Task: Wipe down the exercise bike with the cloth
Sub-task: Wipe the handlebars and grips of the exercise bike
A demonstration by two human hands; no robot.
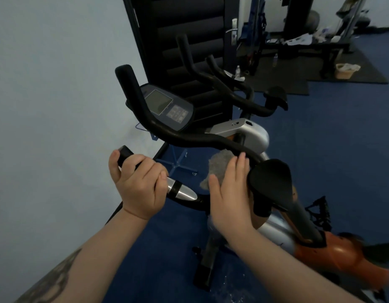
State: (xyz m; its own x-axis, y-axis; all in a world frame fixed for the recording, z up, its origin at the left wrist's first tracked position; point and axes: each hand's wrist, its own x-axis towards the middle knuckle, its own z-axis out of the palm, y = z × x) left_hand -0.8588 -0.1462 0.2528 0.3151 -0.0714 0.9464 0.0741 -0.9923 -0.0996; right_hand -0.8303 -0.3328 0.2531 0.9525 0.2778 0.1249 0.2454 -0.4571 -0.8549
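pressing a fluffy grey cloth (219, 165) against the curved black handlebar (189, 141) of the silver and orange exercise bike (252, 132), the right hand (230, 193) lies flat with its fingers straight, its grip wide and laid over the cloth rather than curled round it. the cloth sits just under the bar's bend, between the right hand and the bar, beside the black saddle (271, 182). the left hand (139, 184) has its grip closed round the black foam end of the nearer handle (125, 155), thumb up along the tip, with a chrome pulse sensor (182, 191) showing just beyond the knuckles. above the bar the dark blue console with a grey screen (165, 106) tilts toward the viewer. the bike stands on a blue floor (331, 138) close to a pale wall (47, 106). behind it stands a second black handlebar set (222, 84), a dark panelled door (189, 36), and, farther off, a black mat (320, 75) with gym gear.
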